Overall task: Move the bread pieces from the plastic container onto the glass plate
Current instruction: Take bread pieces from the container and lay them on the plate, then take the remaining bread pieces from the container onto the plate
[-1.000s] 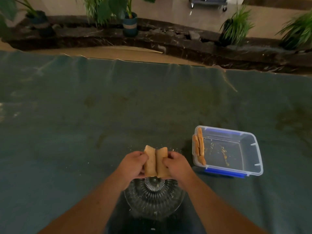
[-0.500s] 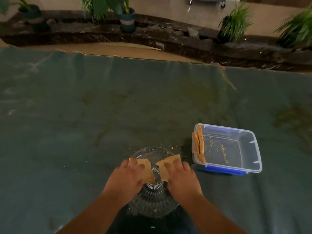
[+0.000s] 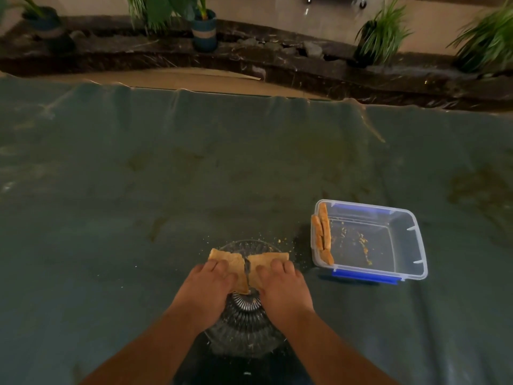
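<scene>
While left hand [image 3: 212, 286] and right hand [image 3: 280, 284] pressed near-straight fingers [image 3: 219, 267] onto two tan toasted bread slices [image 3: 230, 258] on ribbed clear glass plate [image 3: 245, 329], upright slices [image 3: 322, 234] remained in clear blue-clipped plastic container [image 3: 417, 245]; likely light, crumbly, best pinched at edges

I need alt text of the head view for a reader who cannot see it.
A left hand and a right hand each press a toasted bread piece onto a clear ribbed glass plate on a dark green cloth. At right, a clear plastic container with blue clips holds more bread pieces.
</scene>
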Action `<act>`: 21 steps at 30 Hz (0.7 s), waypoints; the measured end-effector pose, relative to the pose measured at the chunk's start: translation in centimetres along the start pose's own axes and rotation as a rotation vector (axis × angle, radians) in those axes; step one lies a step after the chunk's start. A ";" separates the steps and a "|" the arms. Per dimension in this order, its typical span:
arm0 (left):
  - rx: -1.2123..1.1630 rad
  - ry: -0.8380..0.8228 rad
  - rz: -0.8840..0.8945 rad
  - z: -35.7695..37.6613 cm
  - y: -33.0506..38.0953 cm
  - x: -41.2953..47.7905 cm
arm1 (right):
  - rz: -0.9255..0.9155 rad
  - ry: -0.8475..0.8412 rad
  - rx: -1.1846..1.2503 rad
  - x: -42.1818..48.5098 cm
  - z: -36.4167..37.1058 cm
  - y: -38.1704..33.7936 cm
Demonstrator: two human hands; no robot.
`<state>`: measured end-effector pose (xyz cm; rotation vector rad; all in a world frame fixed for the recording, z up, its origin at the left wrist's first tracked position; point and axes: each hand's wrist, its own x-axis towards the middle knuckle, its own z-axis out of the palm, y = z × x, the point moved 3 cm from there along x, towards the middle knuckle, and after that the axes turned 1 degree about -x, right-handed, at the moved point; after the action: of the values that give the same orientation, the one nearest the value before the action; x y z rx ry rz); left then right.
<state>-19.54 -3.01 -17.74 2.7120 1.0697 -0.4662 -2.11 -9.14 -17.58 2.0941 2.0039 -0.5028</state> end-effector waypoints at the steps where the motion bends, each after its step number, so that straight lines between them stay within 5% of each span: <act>1: -0.008 0.029 0.002 -0.4 0.1 0.0 | -0.008 0.024 0.017 -0.2 -0.5 0.1; 4: -0.082 0.124 -0.019 -2.8 0.6 1.0 | -0.005 0.221 0.135 -0.7 -3.5 1.6; 7: -0.468 0.131 -0.251 -5.9 1.8 3.8 | 0.149 0.534 0.364 -1.2 -7.9 5.8; 9: -0.777 0.082 -0.419 -7.5 3.2 6.0 | 0.373 0.599 0.570 -0.8 -9.9 9.8; 13: -1.203 -0.003 -0.534 -9.6 7.5 10.3 | 0.775 0.200 1.048 1.4 -10.2 15.9; 16: -1.376 -0.042 -0.589 -10.0 10.5 12.4 | 0.752 -0.051 1.193 2.0 -8.9 17.1; 21: -1.462 -0.080 -0.601 -9.6 12.8 14.3 | 0.644 -0.128 1.339 2.9 -6.2 17.2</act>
<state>1.27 -0.44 -13.07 1.0907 1.3703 0.1553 15.76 -5.17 -14.46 2.9459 0.6928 -2.1041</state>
